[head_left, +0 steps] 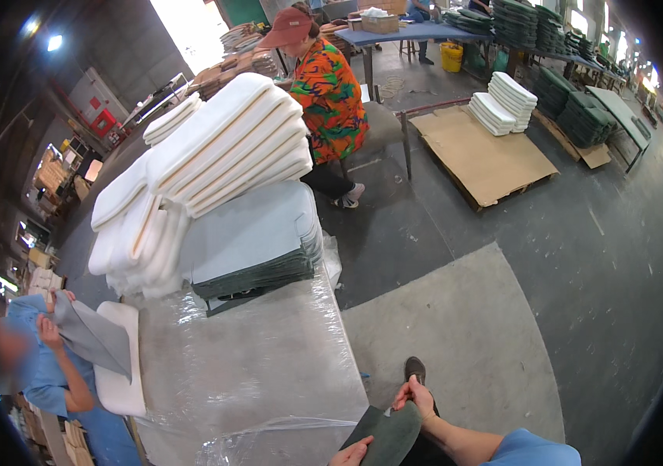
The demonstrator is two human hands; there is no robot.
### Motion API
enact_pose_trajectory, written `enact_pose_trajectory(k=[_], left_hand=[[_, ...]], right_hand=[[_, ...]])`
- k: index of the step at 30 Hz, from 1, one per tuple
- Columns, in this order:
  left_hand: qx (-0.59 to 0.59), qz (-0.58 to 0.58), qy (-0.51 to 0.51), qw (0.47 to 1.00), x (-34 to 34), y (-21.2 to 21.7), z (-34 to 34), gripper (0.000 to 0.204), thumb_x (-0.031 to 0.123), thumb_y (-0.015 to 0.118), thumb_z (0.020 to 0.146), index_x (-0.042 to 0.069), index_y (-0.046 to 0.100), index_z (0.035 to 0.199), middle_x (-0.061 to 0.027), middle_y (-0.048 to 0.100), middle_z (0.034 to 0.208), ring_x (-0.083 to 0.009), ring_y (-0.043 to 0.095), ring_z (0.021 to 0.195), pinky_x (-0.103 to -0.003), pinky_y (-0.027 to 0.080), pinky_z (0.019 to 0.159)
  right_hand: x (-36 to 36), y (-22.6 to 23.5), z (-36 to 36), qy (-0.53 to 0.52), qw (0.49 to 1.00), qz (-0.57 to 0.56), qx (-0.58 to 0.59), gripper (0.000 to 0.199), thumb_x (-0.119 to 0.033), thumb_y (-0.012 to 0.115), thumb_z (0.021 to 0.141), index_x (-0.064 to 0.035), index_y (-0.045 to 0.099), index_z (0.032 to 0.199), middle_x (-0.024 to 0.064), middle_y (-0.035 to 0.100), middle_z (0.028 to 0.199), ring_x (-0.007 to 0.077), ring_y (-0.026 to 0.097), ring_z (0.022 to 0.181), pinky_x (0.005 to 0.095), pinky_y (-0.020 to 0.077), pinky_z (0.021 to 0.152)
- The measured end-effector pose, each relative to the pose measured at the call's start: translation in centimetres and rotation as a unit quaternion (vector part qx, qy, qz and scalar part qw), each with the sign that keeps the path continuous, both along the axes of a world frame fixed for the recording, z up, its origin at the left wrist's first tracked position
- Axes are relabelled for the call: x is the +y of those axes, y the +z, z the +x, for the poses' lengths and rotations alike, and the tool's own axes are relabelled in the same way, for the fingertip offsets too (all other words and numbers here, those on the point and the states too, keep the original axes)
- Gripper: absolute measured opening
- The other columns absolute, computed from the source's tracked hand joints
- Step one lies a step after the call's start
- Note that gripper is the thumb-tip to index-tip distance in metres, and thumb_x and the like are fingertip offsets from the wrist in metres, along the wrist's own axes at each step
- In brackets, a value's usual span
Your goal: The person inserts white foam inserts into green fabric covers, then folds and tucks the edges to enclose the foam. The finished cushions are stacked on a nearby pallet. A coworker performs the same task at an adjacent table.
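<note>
A: Right hand (415,396) and left hand (352,453), bottom centre, each pinch the dark green fabric cover (388,435).

B: Progress?

A: Cover unfilled. White foam pads (230,140) and grey covers (257,237) piled on plastic-wrapped desk (254,365), upper left.

Greens, greys and whites around our hands

Between our left hand (352,453) and right hand (415,398) we hold a dark green fabric cover (388,435); ahead of them the clear plastic sheet (246,365) shines grey-white, beyond it sit pale grey-green covers (257,233) and white foam pads (222,144) with tan edges, and farther off a person's shirt (330,97) shows orange, green and blue swirls.
</note>
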State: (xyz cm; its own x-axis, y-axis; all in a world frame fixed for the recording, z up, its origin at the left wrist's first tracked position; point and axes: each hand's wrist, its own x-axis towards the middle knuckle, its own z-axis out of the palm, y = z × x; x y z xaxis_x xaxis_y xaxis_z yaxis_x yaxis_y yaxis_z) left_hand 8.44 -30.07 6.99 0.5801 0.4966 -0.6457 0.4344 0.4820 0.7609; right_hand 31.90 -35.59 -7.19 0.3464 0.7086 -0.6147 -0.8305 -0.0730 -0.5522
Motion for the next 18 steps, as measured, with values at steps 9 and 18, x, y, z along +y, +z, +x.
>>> enact_pose_trajectory(k=[9,18], left_hand=[[-0.004,-0.034,0.029,0.999,-0.7,-1.9,1.0,0.049,0.037,0.053,0.112,0.0,0.064,0.142,-0.0089,0.07,0.13,-0.0176,0.062,0.12,-0.036,0.048,0.106],[0.145,0.369,-0.07,0.916,1.7,-2.4,0.2,0.042,0.031,0.063,0.104,-0.002,0.069,0.129,-0.0202,0.074,0.124,-0.0302,0.069,0.116,-0.042,0.053,0.1]], right_hand=[[1.2,-2.0,0.5,0.079,0.936,0.209,0.273,0.075,-0.065,0.035,0.109,-0.0068,0.062,0.072,0.0044,0.047,0.054,0.0247,0.047,0.061,0.0397,0.0448,0.07],[3.8,4.4,0.9,0.161,0.927,0.241,0.239,0.075,-0.068,0.036,0.108,-0.0081,0.061,0.07,0.0032,0.045,0.052,0.0222,0.047,0.058,0.037,0.0425,0.066]])
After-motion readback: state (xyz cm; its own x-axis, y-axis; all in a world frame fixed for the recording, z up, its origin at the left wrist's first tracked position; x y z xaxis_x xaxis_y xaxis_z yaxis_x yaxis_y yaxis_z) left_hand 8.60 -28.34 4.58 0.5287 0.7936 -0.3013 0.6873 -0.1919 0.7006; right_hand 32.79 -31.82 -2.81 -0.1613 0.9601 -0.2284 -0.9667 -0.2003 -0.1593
